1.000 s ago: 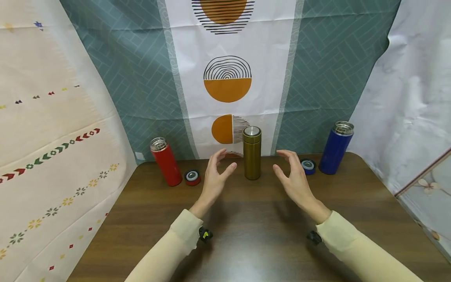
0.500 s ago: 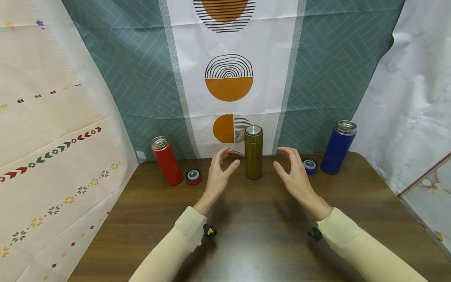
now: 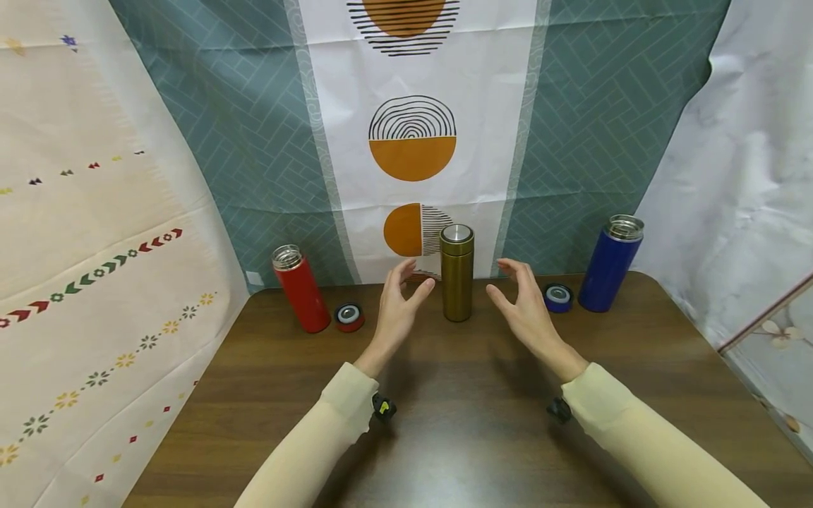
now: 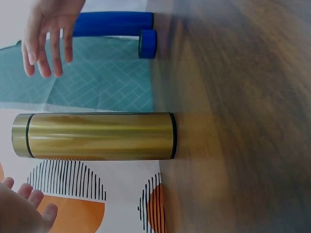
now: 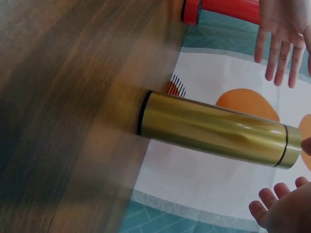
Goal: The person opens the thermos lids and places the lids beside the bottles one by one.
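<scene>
A gold thermos flask (image 3: 457, 286) with its lid on stands upright near the table's back edge. My left hand (image 3: 396, 310) is held to its left, fingers spread and bent loosely, with a gap to the flask. On the other side my right hand (image 3: 528, 310) mirrors it, thumb toward the flask and likewise apart from it. In the left wrist view the gold flask (image 4: 102, 136) lies between both hands' fingers; the right wrist view shows the flask (image 5: 218, 127) the same way. Neither hand holds anything.
A lidless red flask (image 3: 303, 293) stands at the back left, its red lid (image 3: 348, 319) beside it. At the back right is a lidless blue flask (image 3: 610, 268) with its blue lid (image 3: 558, 299) to its left. A patterned cloth (image 3: 413, 70) hangs behind the wooden table (image 3: 457, 423).
Both hands have moved slightly inward and forward, narrowing the space around the gold flask. The flasks and lids stay where they were; the head view has shifted a little.
</scene>
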